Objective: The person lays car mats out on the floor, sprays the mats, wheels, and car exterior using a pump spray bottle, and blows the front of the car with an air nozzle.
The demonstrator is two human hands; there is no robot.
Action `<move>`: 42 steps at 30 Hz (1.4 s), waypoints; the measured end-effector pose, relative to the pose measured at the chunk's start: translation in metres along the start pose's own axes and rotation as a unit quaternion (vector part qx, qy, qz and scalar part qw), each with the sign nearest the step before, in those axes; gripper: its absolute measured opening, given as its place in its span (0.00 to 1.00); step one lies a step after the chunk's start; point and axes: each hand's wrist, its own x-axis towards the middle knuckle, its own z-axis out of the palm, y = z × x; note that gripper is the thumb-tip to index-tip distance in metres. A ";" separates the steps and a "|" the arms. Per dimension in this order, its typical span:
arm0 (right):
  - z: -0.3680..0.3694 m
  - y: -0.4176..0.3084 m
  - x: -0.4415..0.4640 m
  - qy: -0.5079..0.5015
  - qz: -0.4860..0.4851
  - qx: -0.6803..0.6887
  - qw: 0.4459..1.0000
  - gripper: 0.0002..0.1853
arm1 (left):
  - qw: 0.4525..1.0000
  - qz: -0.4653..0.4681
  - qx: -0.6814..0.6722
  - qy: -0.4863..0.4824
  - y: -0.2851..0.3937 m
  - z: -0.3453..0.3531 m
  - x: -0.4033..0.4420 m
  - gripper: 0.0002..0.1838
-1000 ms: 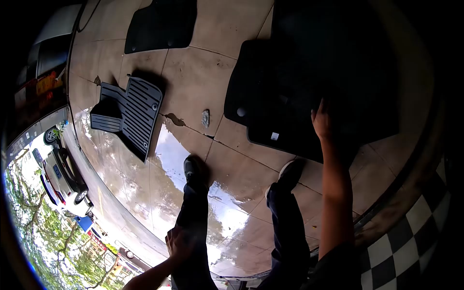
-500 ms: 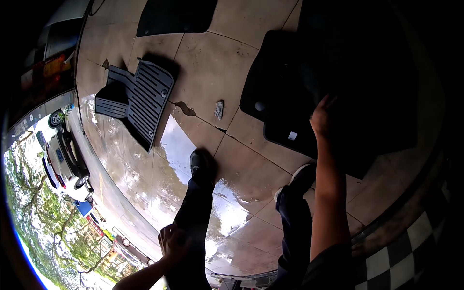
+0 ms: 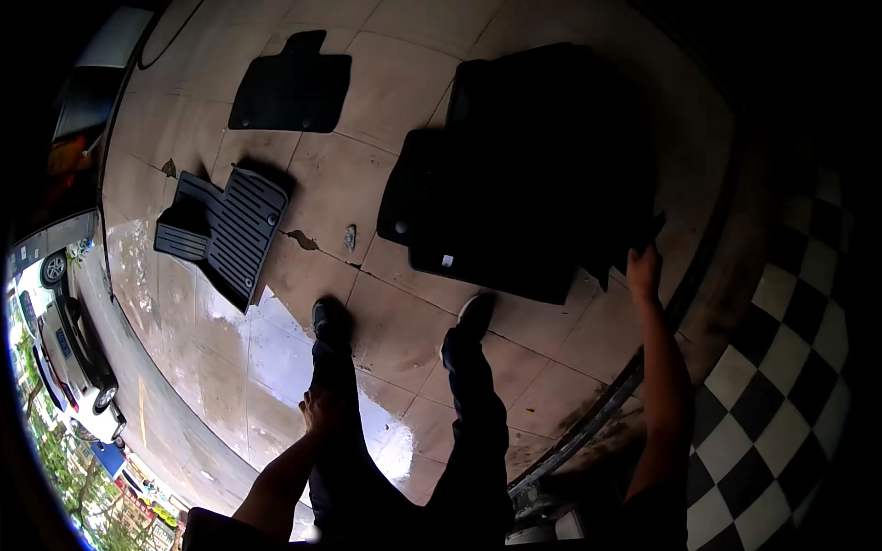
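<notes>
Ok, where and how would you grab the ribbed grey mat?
I'd pinch the ribbed grey mat by its far edge, coming in from the far right: the dark shadow alongside suggests that edge stands off the floor, leaving room for fingertips. The bent shape probably makes mid-panel grips awkward.

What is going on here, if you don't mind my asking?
A person has their right hand at the edge of overlapping dark mats on the tiled floor; it is too dark to tell whether it grips one. Their left hand rests on the left leg. A ribbed grey mat and a smaller dark mat lie apart from them.
</notes>
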 end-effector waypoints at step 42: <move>-0.453 -0.207 -0.289 0.422 0.107 0.262 0.861 0.24 | 0.803 -0.203 -0.446 -0.340 0.447 -0.187 0.053 0.64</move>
